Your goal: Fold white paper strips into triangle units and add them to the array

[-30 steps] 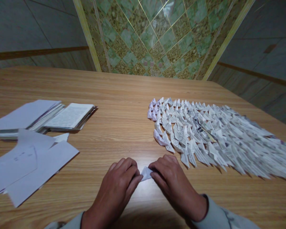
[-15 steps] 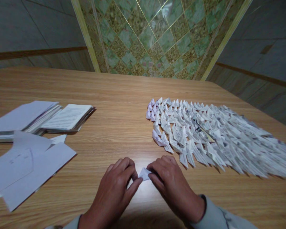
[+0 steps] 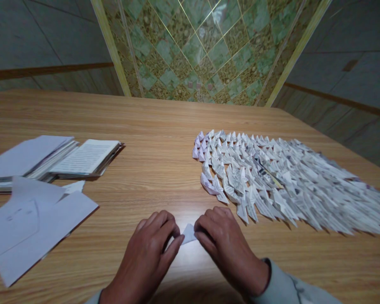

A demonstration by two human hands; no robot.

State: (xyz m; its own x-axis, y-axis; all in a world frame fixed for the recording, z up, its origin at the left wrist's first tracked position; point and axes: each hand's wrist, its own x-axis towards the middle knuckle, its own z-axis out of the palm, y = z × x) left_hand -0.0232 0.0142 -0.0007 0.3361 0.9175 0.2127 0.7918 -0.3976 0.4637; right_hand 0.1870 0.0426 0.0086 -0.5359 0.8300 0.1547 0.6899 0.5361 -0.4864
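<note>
A: What is being held, and how firmly?

B: One folded white paper. The left hand pinches one end between thumb and fingers, and the right hand pinches the other. Each grip is nearly closed, the fingers curled; a gap shows behind the left thumb's tip.

A: Where is that paper?

B: Between the two hands, at the near middle of the desk, its peak pointing away. Fingers cover both ends, so only the middle shows.

A: And around them?

B: Beyond the right hand and off to its right spreads a broad array of paper boats, packed too closely to count. Most are greyish-white with print; several lilac boats sit along the left edge.

A: On the other side?

B: Loose sheets, at least three, overlap well apart from the left hand. Behind them are two paper stacks: a plain-topped stack and, beside it, a print-topped stack.
</note>
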